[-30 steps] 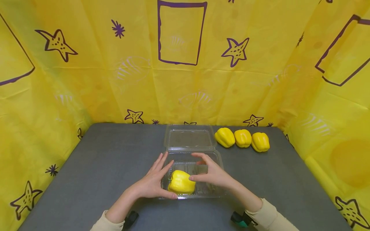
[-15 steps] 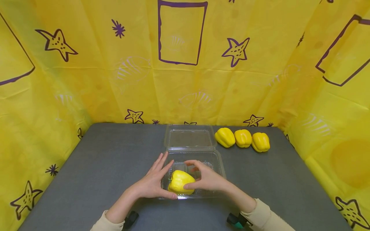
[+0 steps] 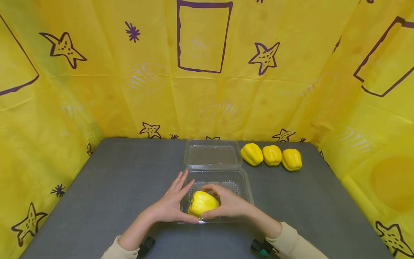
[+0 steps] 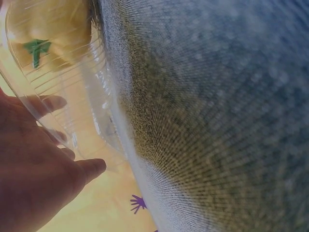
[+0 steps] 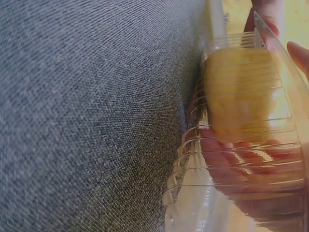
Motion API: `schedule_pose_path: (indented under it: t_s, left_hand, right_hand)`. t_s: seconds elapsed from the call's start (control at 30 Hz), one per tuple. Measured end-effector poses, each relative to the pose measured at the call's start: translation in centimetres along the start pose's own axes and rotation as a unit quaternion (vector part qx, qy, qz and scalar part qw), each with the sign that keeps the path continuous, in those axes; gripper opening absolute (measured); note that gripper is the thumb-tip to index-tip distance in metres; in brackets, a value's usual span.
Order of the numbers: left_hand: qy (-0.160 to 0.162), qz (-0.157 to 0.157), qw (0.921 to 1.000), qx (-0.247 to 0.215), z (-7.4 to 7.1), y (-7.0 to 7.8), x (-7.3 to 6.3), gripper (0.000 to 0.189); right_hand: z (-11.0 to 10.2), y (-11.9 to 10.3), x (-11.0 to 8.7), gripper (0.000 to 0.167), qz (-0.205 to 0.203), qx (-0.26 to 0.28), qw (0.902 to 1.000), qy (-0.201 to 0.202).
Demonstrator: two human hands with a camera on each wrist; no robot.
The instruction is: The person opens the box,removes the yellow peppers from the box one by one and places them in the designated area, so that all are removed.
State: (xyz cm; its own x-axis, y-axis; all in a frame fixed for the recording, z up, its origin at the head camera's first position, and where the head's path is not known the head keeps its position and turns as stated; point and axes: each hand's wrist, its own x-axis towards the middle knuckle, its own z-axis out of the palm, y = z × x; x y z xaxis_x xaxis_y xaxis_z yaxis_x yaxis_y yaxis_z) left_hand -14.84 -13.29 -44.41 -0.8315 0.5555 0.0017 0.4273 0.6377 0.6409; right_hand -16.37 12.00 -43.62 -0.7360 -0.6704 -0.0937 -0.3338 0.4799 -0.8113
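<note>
A yellow bell pepper point(image 3: 201, 202) lies in the front left of a clear plastic clamshell container point(image 3: 248, 183), its lid point(image 3: 211, 154) folded back flat behind. Around the pepper's right end curls my right hand point(image 3: 231, 204), thumb in front and fingers behind. Through the clear wall in the right wrist view, those fingers lie against the pepper point(image 5: 239, 92). My left hand point(image 3: 166, 208) rests at the container's left side, fingers straight and spread, thumb along the front rim. The left wrist view shows the pepper's green stem point(image 4: 36, 49) through the plastic.
Three more yellow bell peppers, the left one point(image 3: 251, 154), the middle one point(image 3: 272, 155) and the right one point(image 3: 291, 159), sit in a row at the table's back right. A patterned yellow cloth point(image 3: 207, 93) surrounds the grey table point(image 3: 136, 169) on three sides.
My right hand has moved left and toward me, from above the container's right part onto the pepper, its fingers closing around it. My left hand and the container have stayed put.
</note>
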Motion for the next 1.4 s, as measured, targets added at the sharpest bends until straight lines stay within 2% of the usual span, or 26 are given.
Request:
schedule_pose_path:
  t_s: [0.63, 0.97, 1.4]
  left_hand:
    - [0.006, 0.008, 0.9999, 0.007, 0.23, -0.13, 0.08, 0.119]
    - [0.004, 0.008, 0.9999, 0.010, 0.24, -0.19, 0.05, 0.120]
    - [0.003, 0.005, 0.9999, 0.012, 0.11, -0.05, 0.08, 0.120]
  right_hand:
    - [0.80, 0.37, 0.44, 0.070, 0.015, -0.018, 0.9997, -0.004]
    - [1.01, 0.63, 0.47, 0.069, 0.023, -0.009, 0.9997, -0.008]
    - [0.83, 0.77, 0.23, 0.069, 0.025, 0.013, 0.9996, 0.008]
